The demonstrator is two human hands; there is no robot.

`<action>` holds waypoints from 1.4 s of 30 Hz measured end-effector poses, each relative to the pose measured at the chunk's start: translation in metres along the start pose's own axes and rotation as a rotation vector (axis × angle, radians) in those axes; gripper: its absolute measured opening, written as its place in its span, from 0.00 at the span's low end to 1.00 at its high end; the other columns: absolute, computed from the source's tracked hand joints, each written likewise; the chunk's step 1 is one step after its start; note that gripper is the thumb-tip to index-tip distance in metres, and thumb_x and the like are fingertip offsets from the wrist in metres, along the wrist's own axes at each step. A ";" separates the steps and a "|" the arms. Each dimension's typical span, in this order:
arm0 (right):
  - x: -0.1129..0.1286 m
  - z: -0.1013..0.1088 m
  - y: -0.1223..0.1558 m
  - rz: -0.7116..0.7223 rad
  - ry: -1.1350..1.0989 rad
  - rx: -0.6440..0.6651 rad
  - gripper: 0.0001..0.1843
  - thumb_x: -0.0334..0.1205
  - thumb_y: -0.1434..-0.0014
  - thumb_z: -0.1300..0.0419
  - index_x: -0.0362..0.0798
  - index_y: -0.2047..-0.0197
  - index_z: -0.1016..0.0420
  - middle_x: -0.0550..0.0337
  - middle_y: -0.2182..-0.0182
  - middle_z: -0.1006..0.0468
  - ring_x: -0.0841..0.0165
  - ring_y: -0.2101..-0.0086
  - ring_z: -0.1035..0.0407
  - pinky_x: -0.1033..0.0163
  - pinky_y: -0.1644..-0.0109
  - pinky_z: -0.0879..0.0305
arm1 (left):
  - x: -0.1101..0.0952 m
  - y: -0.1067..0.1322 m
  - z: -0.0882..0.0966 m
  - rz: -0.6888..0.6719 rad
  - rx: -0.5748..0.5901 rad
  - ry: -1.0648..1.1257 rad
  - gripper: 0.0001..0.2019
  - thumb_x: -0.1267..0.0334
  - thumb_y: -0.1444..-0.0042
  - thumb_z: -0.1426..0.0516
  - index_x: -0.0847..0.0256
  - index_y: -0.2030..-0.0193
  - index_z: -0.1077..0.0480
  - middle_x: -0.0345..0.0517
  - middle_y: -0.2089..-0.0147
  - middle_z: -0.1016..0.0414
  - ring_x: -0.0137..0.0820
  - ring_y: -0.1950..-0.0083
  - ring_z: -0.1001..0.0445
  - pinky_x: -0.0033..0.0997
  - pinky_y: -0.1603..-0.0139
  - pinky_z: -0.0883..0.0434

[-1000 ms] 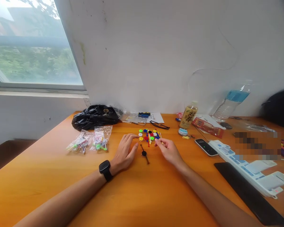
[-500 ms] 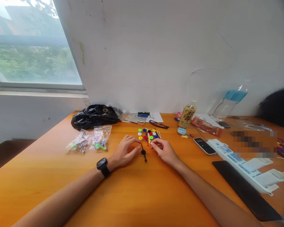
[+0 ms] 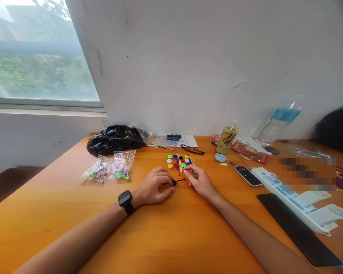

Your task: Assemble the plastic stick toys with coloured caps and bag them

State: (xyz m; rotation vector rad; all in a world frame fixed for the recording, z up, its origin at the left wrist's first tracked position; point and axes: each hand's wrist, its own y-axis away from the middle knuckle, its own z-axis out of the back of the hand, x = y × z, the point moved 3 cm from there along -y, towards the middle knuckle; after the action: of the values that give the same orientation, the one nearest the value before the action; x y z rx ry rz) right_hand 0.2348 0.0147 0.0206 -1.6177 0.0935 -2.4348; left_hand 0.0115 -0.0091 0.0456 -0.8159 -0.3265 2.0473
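Observation:
My left hand (image 3: 157,185) is closed around one side of a black disc on a thin black stick (image 3: 175,183), low over the table. The stick points right, and its far end stops just short of the fingers of my right hand (image 3: 200,182). That hand is loosely curled, thumb and forefinger apart, and I see nothing held in it. Just beyond both hands lie several coloured plastic discs (image 3: 169,161) in rows, with thin coloured sticks (image 3: 179,167) among them.
Clear bags of small parts (image 3: 122,167) lie left, before a black plastic bag (image 3: 114,140). Glasses (image 3: 192,149) rest at the back. On the right are a drink bottle (image 3: 227,137), a phone (image 3: 247,176), a power strip (image 3: 286,199) and a black flat strip (image 3: 297,228).
The black stick with its disc has turned from pointing towards me to lying crosswise. My left fingers have moved right and closed on it; the right hand's fingers have parted.

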 end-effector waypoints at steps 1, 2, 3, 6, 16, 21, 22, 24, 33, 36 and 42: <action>-0.001 0.001 0.000 -0.005 0.003 0.002 0.18 0.56 0.35 0.39 0.49 0.56 0.23 0.65 0.80 0.30 0.68 0.80 0.34 0.64 0.75 0.41 | 0.001 0.000 -0.001 0.006 -0.006 0.000 0.06 0.62 0.35 0.40 0.55 0.56 0.21 0.47 0.55 0.16 0.40 0.50 0.24 0.44 0.45 0.27; -0.002 0.001 -0.001 -0.008 0.005 0.006 0.18 0.56 0.35 0.39 0.49 0.56 0.23 0.66 0.81 0.31 0.67 0.80 0.33 0.64 0.75 0.41 | 0.002 0.000 -0.001 0.012 -0.012 -0.003 0.07 0.62 0.34 0.41 0.55 0.55 0.21 0.47 0.56 0.17 0.40 0.51 0.24 0.43 0.46 0.27; -0.002 0.001 -0.001 -0.010 0.004 0.012 0.18 0.56 0.35 0.38 0.49 0.56 0.23 0.65 0.80 0.30 0.67 0.79 0.33 0.64 0.75 0.40 | 0.002 0.000 -0.002 0.015 -0.015 -0.007 0.07 0.63 0.34 0.41 0.55 0.54 0.21 0.48 0.57 0.17 0.39 0.52 0.23 0.43 0.46 0.27; -0.004 -0.001 0.000 -0.020 -0.018 0.039 0.18 0.56 0.36 0.38 0.49 0.56 0.23 0.63 0.76 0.25 0.68 0.79 0.32 0.64 0.74 0.39 | 0.002 -0.001 -0.003 -0.005 -0.008 -0.016 0.09 0.65 0.33 0.43 0.55 0.52 0.20 0.48 0.57 0.16 0.38 0.55 0.23 0.42 0.48 0.26; 0.009 0.013 -0.001 -0.132 -0.016 -0.023 0.27 0.64 0.37 0.42 0.47 0.60 0.21 0.52 0.62 0.16 0.74 0.84 0.43 0.64 0.80 0.47 | 0.001 0.000 0.005 0.087 -0.090 -0.005 0.12 0.58 0.30 0.44 0.56 0.44 0.25 0.50 0.52 0.19 0.41 0.50 0.26 0.45 0.46 0.28; 0.016 0.017 0.001 -0.158 0.038 -0.019 0.36 0.72 0.37 0.46 0.46 0.71 0.20 0.63 0.85 0.37 0.72 0.82 0.48 0.64 0.77 0.53 | 0.004 0.002 0.011 0.175 -0.176 0.008 0.13 0.58 0.26 0.49 0.55 0.43 0.27 0.51 0.48 0.21 0.42 0.46 0.27 0.47 0.43 0.28; 0.017 0.018 0.001 -0.139 0.039 -0.049 0.37 0.73 0.38 0.46 0.46 0.73 0.21 0.64 0.85 0.40 0.72 0.81 0.48 0.64 0.76 0.54 | 0.004 0.002 0.011 0.186 -0.185 0.010 0.12 0.58 0.26 0.49 0.55 0.44 0.28 0.51 0.48 0.22 0.42 0.46 0.27 0.46 0.43 0.29; 0.018 0.020 0.001 -0.118 0.033 -0.095 0.38 0.75 0.39 0.46 0.46 0.75 0.22 0.65 0.84 0.43 0.71 0.80 0.49 0.63 0.75 0.55 | 0.005 0.003 0.011 0.199 -0.192 0.012 0.12 0.59 0.26 0.49 0.55 0.44 0.28 0.50 0.48 0.22 0.41 0.45 0.28 0.45 0.42 0.29; 0.009 0.020 -0.003 0.066 0.101 -0.093 0.23 0.59 0.33 0.43 0.47 0.65 0.24 0.61 0.75 0.28 0.67 0.75 0.35 0.62 0.70 0.41 | 0.026 0.004 0.010 0.250 -0.173 -0.026 0.15 0.58 0.23 0.54 0.57 0.39 0.31 0.50 0.42 0.24 0.41 0.39 0.29 0.46 0.36 0.31; 0.008 0.020 -0.004 0.095 0.152 -0.083 0.20 0.56 0.32 0.43 0.47 0.62 0.22 0.60 0.75 0.27 0.66 0.73 0.33 0.62 0.69 0.40 | 0.033 0.005 0.010 0.286 -0.116 -0.027 0.17 0.56 0.23 0.55 0.56 0.37 0.32 0.51 0.40 0.25 0.42 0.38 0.30 0.48 0.34 0.32; 0.009 0.018 -0.003 0.131 0.215 -0.081 0.21 0.56 0.31 0.45 0.48 0.63 0.22 0.61 0.75 0.28 0.67 0.74 0.38 0.62 0.70 0.44 | 0.016 0.003 0.013 0.175 -0.015 0.043 0.21 0.50 0.26 0.48 0.53 0.32 0.34 0.53 0.36 0.27 0.44 0.35 0.30 0.49 0.32 0.33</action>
State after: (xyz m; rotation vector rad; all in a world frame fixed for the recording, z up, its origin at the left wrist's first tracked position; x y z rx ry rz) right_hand 0.2479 0.0167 0.0361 -1.3287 0.3259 -2.5228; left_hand -0.0056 0.0030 0.0469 -0.9235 -0.2543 2.1877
